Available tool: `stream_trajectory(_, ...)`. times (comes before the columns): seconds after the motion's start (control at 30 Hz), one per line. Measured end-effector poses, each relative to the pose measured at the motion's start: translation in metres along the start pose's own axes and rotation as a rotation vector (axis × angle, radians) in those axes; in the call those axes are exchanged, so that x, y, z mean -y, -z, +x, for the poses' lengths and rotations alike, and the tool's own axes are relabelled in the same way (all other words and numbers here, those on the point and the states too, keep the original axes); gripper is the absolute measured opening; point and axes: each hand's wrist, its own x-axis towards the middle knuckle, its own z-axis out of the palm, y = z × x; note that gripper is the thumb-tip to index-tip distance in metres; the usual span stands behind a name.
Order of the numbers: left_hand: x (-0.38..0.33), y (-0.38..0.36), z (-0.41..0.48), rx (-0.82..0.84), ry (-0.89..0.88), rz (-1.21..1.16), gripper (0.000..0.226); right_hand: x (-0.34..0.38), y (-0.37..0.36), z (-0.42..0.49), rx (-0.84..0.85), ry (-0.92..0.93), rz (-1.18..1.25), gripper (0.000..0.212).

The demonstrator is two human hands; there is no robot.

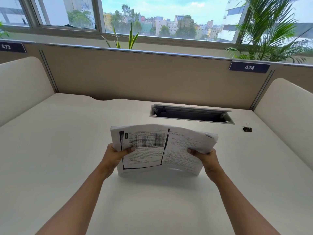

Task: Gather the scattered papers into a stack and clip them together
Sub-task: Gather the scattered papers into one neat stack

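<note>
A thick stack of printed papers stands on its long lower edge on the white desk, bowed slightly and facing me. My left hand grips its left side, thumb on the front sheet. My right hand grips its right side the same way. The sheets' top right corners are fanned and uneven. A black binder clip lies on the desk at the far right, apart from both hands.
An open cable tray slot is cut into the desk behind the stack. Beige partitions wall the desk at the back and both sides. Plants stand by the window beyond.
</note>
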Motion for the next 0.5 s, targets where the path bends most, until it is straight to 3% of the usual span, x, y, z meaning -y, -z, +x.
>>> stream_trajectory(0.07,0.002,-0.001,-0.001,0.03,0.017,0.0,0.039,-0.002,-0.001,0.0,0.007,-0.005,-0.004,0.059)
stream_trajectory(0.13,0.003,-0.004,-0.001,0.005,0.023,0.013,0.028,-0.002,-0.003,0.0,0.012,-0.016,0.0,0.057)
stream_trajectory(0.5,0.003,-0.002,0.0,-0.154,0.012,-0.035,0.023,-0.006,0.014,-0.002,-0.052,-0.083,-0.032,0.076)
